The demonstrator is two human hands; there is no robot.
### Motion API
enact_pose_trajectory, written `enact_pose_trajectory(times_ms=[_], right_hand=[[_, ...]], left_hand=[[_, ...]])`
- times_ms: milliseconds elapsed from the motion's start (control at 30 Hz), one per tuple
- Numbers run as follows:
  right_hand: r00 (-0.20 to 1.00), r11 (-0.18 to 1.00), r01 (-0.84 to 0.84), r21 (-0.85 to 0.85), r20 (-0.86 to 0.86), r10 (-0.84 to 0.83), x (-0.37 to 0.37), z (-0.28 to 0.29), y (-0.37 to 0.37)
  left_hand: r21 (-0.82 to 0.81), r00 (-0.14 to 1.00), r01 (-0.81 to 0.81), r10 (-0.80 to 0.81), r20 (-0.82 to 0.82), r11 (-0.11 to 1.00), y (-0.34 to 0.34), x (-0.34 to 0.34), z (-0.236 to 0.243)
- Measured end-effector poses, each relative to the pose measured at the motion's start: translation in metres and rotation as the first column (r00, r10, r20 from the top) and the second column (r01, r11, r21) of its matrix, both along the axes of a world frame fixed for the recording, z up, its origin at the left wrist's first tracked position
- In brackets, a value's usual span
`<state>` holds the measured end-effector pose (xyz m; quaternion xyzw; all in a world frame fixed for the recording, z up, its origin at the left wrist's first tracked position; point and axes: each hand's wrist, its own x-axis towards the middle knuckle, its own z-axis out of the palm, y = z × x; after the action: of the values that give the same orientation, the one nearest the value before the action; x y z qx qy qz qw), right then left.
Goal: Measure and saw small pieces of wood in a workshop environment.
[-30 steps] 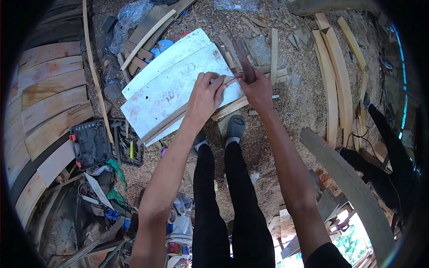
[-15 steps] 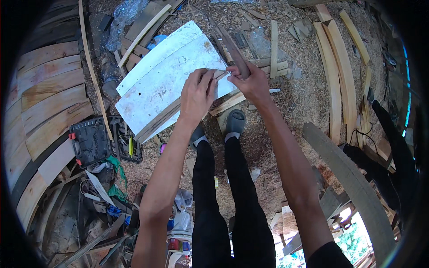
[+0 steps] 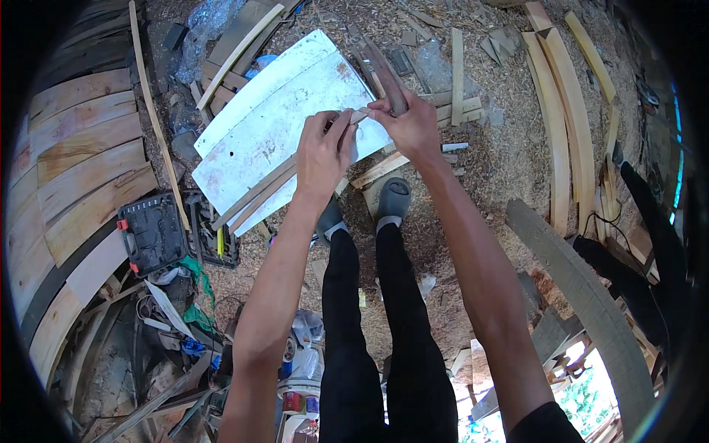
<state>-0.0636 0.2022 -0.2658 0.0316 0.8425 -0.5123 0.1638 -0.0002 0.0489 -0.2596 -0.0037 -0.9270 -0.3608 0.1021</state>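
Note:
My left hand [image 3: 321, 151] is closed around two thin wooden strips [image 3: 260, 190], which run down to the left over a white board [image 3: 269, 111]. Their far ends are spread slightly apart. In my right hand [image 3: 415, 131] is a darker brown wooden strip [image 3: 387, 75], pointing away and up to the left. My right thumb and fingertips meet the small pale end of a strip beside my left fingertips. Exactly how those fingers grip it is partly hidden.
An open black tool case [image 3: 151, 235] lies at the left near stacked planks [image 3: 92, 159]. Long pale boards [image 3: 557, 133] rest at the right. A thick grey beam [image 3: 583, 288] slants at lower right. Another person's dark-clothed legs [image 3: 653, 229] show at the far right. Shavings cover the ground.
The strips in my left hand have fanned apart at their lower-left ends. My right fingertips have shifted left, closer to my left fingertips.

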Motion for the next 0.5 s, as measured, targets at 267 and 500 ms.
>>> enact_pose_trajectory(times_ms=[267, 500], right_hand=[[0.998, 0.998, -0.057, 0.027, 0.017, 0.057, -0.0021, 0.0046, 0.0002], [0.997, 0.997, -0.061, -0.039, -0.056, 0.059, 0.0004, 0.0033, 0.0036]], left_hand=[[0.004, 1.000, 0.003, -0.004, 0.023, 1.000, 0.0014, -0.0006, -0.0022], [-0.030, 0.998, 0.017, -0.015, 0.062, 0.999, 0.0041, -0.0039, -0.0008]])
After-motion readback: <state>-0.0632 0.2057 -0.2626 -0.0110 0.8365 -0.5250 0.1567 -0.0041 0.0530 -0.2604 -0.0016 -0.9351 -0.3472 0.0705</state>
